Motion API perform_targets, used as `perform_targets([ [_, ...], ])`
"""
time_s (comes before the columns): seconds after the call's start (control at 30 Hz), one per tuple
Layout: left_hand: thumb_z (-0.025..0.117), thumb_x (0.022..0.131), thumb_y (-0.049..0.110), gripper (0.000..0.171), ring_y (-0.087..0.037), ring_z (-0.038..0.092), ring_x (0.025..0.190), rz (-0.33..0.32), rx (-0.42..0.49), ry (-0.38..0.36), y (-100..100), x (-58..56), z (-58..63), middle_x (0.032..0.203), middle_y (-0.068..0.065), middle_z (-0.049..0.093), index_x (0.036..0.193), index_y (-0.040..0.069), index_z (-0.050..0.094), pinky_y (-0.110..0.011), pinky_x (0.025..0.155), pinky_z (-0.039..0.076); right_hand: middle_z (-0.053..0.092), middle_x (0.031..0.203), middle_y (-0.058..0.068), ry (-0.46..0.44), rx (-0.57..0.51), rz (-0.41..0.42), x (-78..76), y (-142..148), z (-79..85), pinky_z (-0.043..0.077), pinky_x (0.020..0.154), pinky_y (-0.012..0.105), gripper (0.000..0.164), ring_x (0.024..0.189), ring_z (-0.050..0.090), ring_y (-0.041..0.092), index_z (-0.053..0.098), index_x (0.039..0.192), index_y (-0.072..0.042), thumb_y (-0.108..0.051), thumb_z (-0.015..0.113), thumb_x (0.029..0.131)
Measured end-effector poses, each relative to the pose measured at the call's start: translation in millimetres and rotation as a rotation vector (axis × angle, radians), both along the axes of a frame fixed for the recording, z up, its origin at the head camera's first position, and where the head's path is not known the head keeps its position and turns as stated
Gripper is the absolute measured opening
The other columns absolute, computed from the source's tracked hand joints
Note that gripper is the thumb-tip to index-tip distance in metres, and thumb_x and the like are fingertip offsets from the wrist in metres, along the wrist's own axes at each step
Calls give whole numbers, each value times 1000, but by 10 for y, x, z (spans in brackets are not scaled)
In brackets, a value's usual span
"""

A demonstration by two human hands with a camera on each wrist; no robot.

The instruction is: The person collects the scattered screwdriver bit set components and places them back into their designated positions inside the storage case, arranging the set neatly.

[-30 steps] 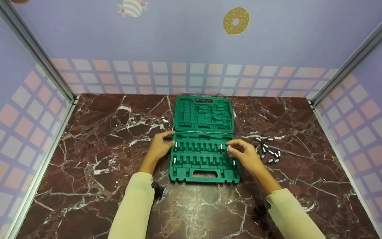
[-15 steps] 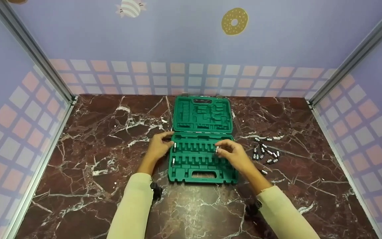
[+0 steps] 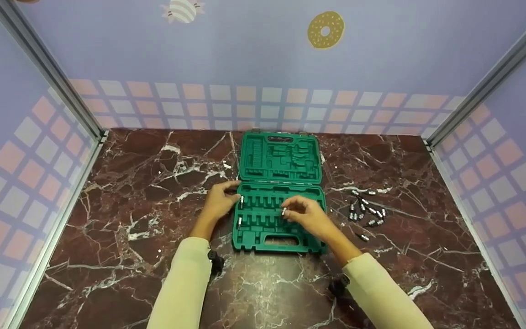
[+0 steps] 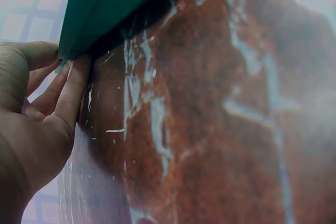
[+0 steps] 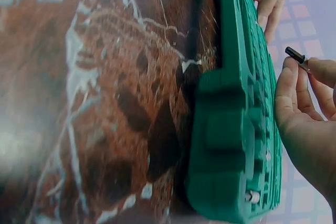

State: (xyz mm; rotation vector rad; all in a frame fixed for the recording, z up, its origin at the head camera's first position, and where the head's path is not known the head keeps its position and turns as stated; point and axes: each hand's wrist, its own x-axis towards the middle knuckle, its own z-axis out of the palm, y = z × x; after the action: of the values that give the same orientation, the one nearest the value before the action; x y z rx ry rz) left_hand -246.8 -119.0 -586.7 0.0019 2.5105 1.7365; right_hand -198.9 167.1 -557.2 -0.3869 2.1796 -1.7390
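A green plastic tool case (image 3: 272,244) lies opened flat, its lid (image 3: 258,137) away from me. My left hand (image 3: 219,201) holds the case's left edge, thumb on the rim and fingers against the side in the left wrist view. Over the middle of the slotted half, my right hand (image 3: 306,214) pinches a small bit socket (image 5: 295,54) with a dark tip and silver base between thumb and fingers. Two bit sockets sit at the left ends of the rows, an upper one (image 3: 242,201) and a lower one (image 3: 239,223). Another socket (image 5: 253,196) shows at the right end.
Several loose bit sockets (image 3: 372,210) lie scattered on the marbled tabletop (image 3: 153,274) right of the case. One more socket (image 3: 363,237) lies nearer me, by the right forearm. Patterned panels (image 3: 263,105) enclose the back and both sides.
My right hand has moved left across the case, from its right end to the middle, with the bit socket pinched in it. My left hand has stayed at the left edge.
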Motion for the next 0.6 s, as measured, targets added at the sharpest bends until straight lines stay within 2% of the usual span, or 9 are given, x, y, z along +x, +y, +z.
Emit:
perform_targets([
  [0.1,70,93,-2,43,-22,69,84,-12,3,4,11,-6,14,123,-21,71,135,6,68,-28,71,54,67,119,29,-4,1,6,-6,-56,6,58,90,51,28,95,69,18,62,125,10,-3,63,100],
  [0.23,70,92,-3,43,-21,69,82,-9,0,8,10,-2,12,119,-21,72,134,6,69,-28,71,54,69,112,26,12,32,31,-16,-123,-5,59,89,49,26,92,69,16,64,123,9,-3,64,99],
  [0.4,70,92,-2,42,-21,68,82,-12,-9,21,8,1,-1,118,-21,72,134,5,69,-29,72,55,71,108,22,22,69,48,-28,-194,-20,60,87,48,24,93,71,23,67,121,7,-4,66,99],
  [0.5,70,92,-2,42,-21,68,83,-12,-3,17,4,0,-4,120,-21,71,134,5,69,-29,72,55,72,108,21,27,86,58,-35,-236,-18,61,85,45,23,94,71,25,68,119,5,-5,66,98],
  [0.6,70,93,-3,43,-23,69,85,-7,1,4,-4,4,-6,122,-21,71,135,6,69,-30,73,55,72,107,18,16,90,61,-38,-269,-17,61,84,39,22,93,71,21,68,117,4,-4,67,98],
])
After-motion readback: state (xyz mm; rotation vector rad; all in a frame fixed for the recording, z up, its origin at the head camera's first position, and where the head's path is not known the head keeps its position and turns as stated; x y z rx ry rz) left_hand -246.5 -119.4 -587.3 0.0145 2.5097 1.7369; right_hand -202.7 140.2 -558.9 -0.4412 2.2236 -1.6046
